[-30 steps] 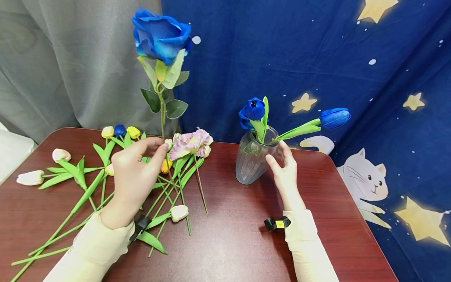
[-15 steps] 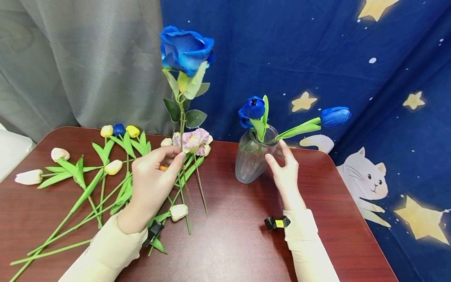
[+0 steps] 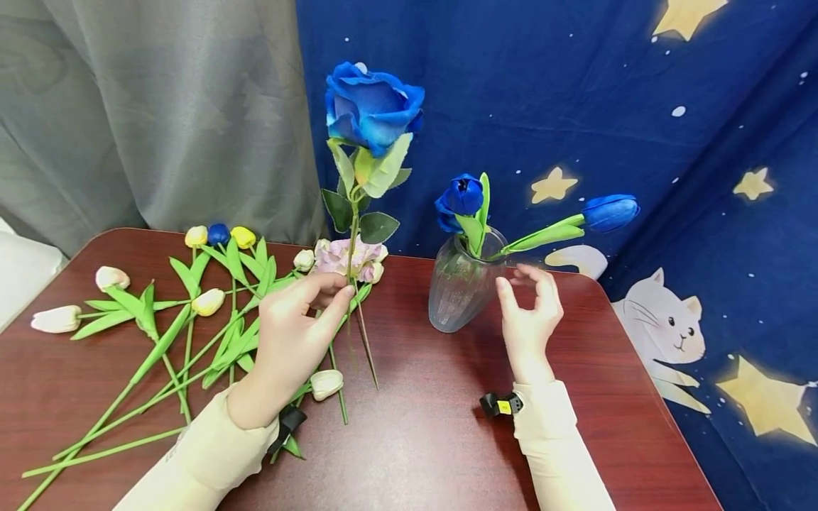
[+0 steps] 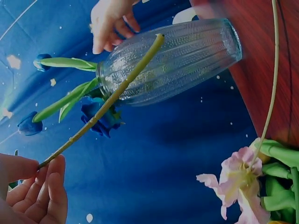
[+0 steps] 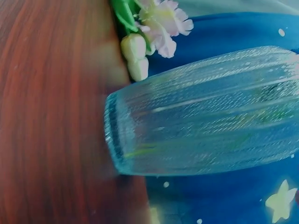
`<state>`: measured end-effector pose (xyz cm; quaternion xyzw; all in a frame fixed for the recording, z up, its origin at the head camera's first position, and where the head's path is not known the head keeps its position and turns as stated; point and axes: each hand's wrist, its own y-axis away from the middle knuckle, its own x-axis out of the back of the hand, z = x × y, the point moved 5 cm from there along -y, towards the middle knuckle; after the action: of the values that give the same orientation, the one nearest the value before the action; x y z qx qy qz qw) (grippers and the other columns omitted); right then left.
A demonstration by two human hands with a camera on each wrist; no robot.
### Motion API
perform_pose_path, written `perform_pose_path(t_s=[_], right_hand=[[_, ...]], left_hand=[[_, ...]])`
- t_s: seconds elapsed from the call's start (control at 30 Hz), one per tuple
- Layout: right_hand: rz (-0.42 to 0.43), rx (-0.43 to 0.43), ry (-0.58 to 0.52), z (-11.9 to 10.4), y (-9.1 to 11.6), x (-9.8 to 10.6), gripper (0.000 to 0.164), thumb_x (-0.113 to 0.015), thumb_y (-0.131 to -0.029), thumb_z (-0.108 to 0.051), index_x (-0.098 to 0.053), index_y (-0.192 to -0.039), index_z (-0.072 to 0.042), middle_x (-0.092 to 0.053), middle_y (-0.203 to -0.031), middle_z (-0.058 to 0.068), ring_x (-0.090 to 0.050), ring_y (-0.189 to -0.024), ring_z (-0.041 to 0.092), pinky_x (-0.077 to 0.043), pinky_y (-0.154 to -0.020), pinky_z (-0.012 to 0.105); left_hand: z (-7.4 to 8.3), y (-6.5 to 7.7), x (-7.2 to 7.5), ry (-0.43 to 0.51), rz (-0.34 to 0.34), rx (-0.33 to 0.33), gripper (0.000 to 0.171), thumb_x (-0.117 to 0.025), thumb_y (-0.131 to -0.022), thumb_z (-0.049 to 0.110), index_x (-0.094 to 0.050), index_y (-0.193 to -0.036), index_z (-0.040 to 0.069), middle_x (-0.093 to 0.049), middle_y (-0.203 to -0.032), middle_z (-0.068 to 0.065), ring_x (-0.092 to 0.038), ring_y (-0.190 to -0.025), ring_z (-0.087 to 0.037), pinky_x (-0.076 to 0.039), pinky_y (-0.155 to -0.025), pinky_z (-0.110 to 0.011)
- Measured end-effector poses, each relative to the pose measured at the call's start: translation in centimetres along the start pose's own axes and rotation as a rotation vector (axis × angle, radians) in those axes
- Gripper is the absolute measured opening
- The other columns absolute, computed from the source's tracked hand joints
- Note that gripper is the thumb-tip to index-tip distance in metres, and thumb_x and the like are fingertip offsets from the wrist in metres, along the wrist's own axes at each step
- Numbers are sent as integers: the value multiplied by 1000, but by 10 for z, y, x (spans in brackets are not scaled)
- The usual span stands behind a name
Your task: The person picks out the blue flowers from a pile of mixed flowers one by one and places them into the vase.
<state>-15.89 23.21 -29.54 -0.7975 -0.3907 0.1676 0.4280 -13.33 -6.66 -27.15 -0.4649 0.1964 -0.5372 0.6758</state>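
Shifted rightward, nearer clear vase [image 3: 452, 301]: blue rose [image 3: 373, 108]

Held upright left of vase, stem pinched in left hand [image 3: 297, 330]. Just beside vase: right hand [image 3: 529, 319] (released, fingers loosely bent). On counter [image 3: 409, 454]: vase with blue flowers [image 3: 465, 196] inside; loose tulips [image 3: 208, 302] and pink flower [image 3: 367, 257] to left.

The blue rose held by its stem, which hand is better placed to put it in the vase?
Likely the left hand: it pinches the blue rose by its stem, lower end free. The right hand, beside the vase, holds no flower but could steady the vase.
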Motion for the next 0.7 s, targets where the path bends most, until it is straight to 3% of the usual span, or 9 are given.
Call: perform_pose_path(t_s=[0.13,0.27,0.5,0.7], right_hand=[[108,32,-63,-13,-1,4,13,-68,-76,12,-62,-86,17,-59,-75,24,-56,-71,17,-43,-69,26],[101,54,-114,-25,1,2,6,-65,-76,13,-65,-82,14,-63,-72,16,-55,-72,8,-43,-69,24],[-44,86,-236,-57,14,-9,10,-66,-76,10,-69,-85,9,-66,-74,10,-59,-68,11,-47,-65,23],[-182,48,-312,-81,20,-17,11,-70,-78,5,-71,-88,7,-65,-76,11,-57,-66,13,-45,-64,22]], left_hand=[[5,2,-5,17,-4,-15,8,-72,-77,-3,-71,-84,0,-69,-76,-3,-62,-59,-10,-46,-55,-20],[9,3,-11,47,-10,-24,7,-71,-77,-1,-71,-84,1,-68,-75,-2,-62,-60,-9,-47,-58,-21],[21,5,-21,113,-25,-15,9,-72,-77,-3,-69,-84,2,-67,-75,-1,-62,-62,-10,-47,-54,-18],[30,6,-29,176,-39,1,7,-71,-78,-2,-68,-84,1,-66,-75,-1,-60,-61,-8,-46,-52,-18]])
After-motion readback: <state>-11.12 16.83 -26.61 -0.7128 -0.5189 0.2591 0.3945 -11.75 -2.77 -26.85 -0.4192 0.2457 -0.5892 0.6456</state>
